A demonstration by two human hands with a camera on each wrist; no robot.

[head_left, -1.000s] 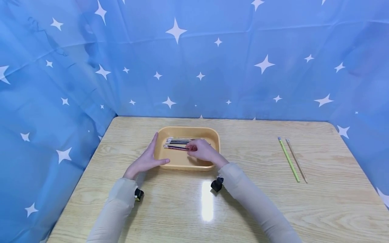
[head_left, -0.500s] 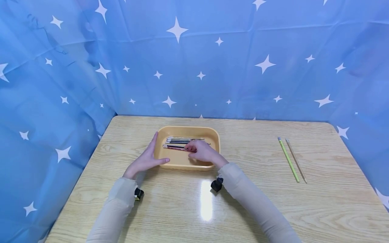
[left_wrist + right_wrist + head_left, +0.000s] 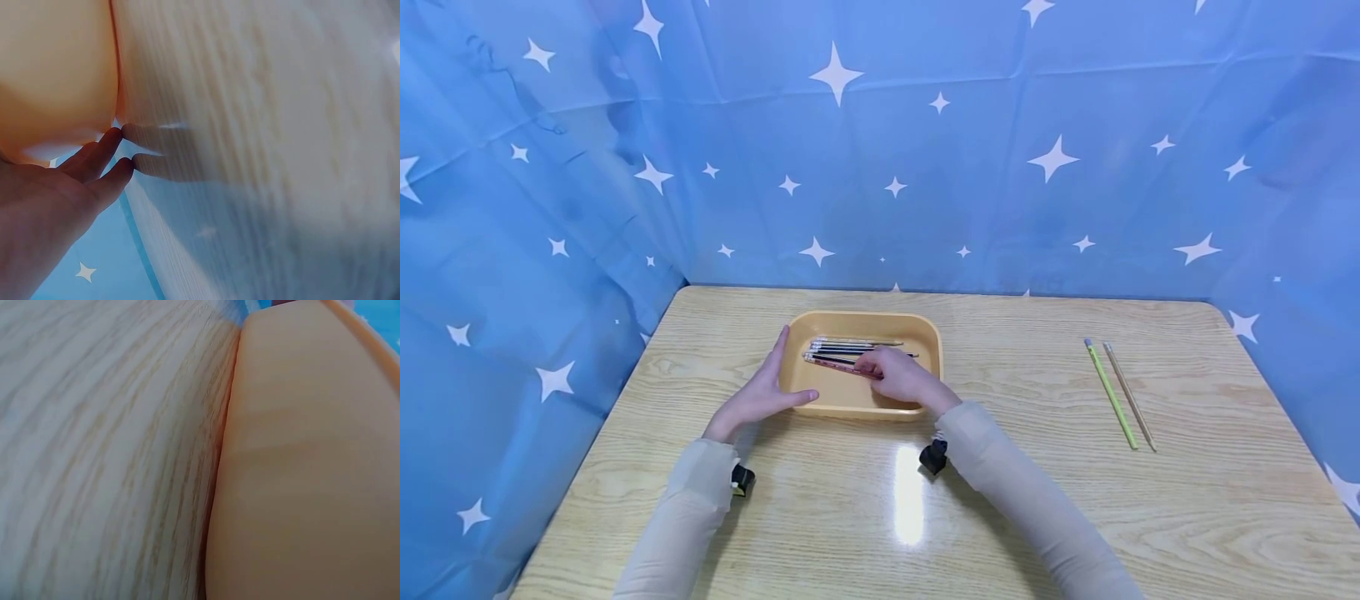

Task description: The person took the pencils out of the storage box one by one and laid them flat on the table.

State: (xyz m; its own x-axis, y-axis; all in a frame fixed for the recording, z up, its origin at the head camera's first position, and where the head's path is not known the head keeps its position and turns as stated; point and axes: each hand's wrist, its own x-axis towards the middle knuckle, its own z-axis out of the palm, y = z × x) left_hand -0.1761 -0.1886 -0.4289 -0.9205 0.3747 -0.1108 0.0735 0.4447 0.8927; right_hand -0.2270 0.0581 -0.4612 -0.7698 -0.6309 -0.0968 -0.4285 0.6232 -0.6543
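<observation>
A light orange plastic tray [image 3: 831, 402] stands on the table, with several pencils [image 3: 831, 349] lying side by side in it. My right hand [image 3: 901, 375] reaches over the near rim and pinches the right end of a reddish pencil [image 3: 842, 367], which slants slightly away from the dark ones. Fingertips cover that end. My left hand [image 3: 760, 392] is spread around the tray's left side, fingers straight along the wall and thumb at the near rim. In the left wrist view, fingertips [image 3: 114, 134] rest by the tray's outer wall [image 3: 59, 69]. The right wrist view shows only tray wall [image 3: 300, 462] and tabletop.
On the right of the wooden table [image 3: 1022, 500] lie a lime green pencil [image 3: 1111, 394] and a brownish pencil [image 3: 1130, 396], nearly parallel. A blue cloth with white stars [image 3: 925, 167] hangs behind the table and along its left side.
The reddish pencil's right end has swung slightly toward the near side, apart from the dark pencils, as my right hand shifts a little. My left hand keeps its place at the tray.
</observation>
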